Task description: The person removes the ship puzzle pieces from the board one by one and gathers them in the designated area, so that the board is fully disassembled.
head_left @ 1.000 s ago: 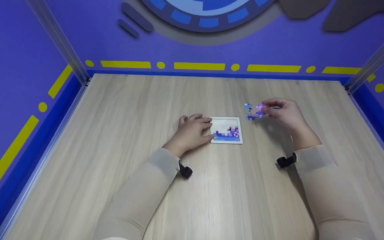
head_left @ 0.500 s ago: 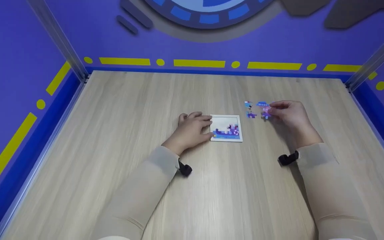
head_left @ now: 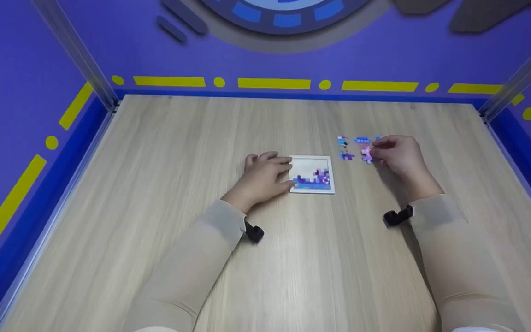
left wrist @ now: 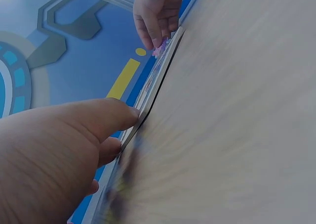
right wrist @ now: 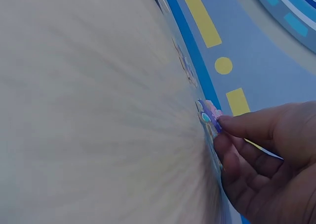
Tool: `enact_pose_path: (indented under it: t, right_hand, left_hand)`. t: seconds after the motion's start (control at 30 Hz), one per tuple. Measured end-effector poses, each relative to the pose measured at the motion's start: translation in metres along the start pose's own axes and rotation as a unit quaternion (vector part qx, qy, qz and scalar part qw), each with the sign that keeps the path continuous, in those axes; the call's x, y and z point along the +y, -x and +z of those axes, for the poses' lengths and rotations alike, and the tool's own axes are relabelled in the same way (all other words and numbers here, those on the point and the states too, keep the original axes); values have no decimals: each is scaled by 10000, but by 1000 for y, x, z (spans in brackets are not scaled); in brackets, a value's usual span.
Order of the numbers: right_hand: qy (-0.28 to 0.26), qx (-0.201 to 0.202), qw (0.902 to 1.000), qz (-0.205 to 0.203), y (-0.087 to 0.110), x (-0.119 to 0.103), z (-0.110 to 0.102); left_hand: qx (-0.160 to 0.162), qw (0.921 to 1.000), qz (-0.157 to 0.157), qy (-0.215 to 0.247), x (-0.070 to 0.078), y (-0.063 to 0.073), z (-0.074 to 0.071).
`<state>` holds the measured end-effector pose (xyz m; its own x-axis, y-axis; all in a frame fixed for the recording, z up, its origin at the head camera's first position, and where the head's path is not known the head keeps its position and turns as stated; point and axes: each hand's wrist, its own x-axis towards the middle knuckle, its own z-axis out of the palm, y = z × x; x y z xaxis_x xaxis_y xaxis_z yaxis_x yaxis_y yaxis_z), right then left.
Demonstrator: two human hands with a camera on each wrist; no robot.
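Note:
A small white puzzle tray (head_left: 311,192) lies on the table, its lower part filled with joined blue and purple pieces; its upper part shows bare white. My left hand (head_left: 263,180) rests at the tray's left edge, fingers loosely bent and thumb touching the rim, as the left wrist view confirms. To the right of the tray, my right hand (head_left: 401,154) pinches a pink and purple puzzle piece (head_left: 366,154) between thumb and finger. In the right wrist view this puzzle piece (right wrist: 211,116) appears tilted, close to the tabletop. My fingers partly cover it.
Loose puzzle pieces (head_left: 346,156) lie beyond the tray's upper right corner. A blue puzzle piece (head_left: 362,140) sits behind the held one, and another is partly hidden by the right hand. Purple-blue walls (head_left: 265,60) enclose the wooden table (head_left: 191,138) at back and sides.
My right hand has shifted slightly right with the pinched piece, away from the loose pieces on the left. The blue piece behind it has come into view. My left hand stays at the tray.

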<state>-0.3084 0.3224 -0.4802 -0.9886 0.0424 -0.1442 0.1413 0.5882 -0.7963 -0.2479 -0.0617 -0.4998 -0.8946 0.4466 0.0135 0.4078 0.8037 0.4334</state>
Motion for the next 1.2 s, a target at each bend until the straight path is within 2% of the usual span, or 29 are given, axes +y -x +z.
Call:
enact_pose_path:
  t: [0.17, 0.43, 0.7, 0.9, 1.03, 1.2]
  right_hand:
    - [320, 72, 9993, -151, -1, -3, 1]
    - [524, 84, 9983, -238, -4, -1, 2]
    - [530, 200, 9978, -338, 1, -4, 5]
    - [443, 295, 9974, -494, 10, -14, 11]
    - [329, 130, 9974, -632, 18, -25, 19]
    - [326, -461, 9957, -739, 32, -43, 37]
  left_hand:
    - [25, 10000, -16, 86, 0, 1, -2]
    - [-14, 9999, -42, 167, -1, 1, 0]
    - [14, 9999, -12, 112, 0, 3, -1]
    - [6, 10000, -25, 47, 1, 4, 0]
    - [-13, 10000, -26, 59, 1, 3, 0]
    - [-2, 10000, -20, 73, 0, 1, 0]
